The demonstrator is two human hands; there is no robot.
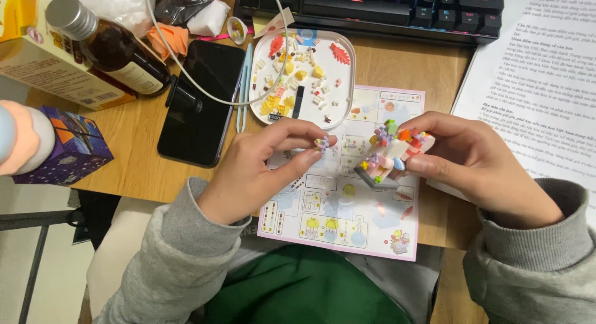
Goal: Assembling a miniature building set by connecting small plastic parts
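Left hand: thumb and forefinger pinched narrow on a tiny flower piece. Right hand: fingers closed around the small brick model, held just above the instruction sheet. Piece is near the model, not touching yet. Which stud it fits looks unclear from here. Advice: brace the model firm, line the piece up square, press straight down. Spare bricks sit in the white tray on the table.
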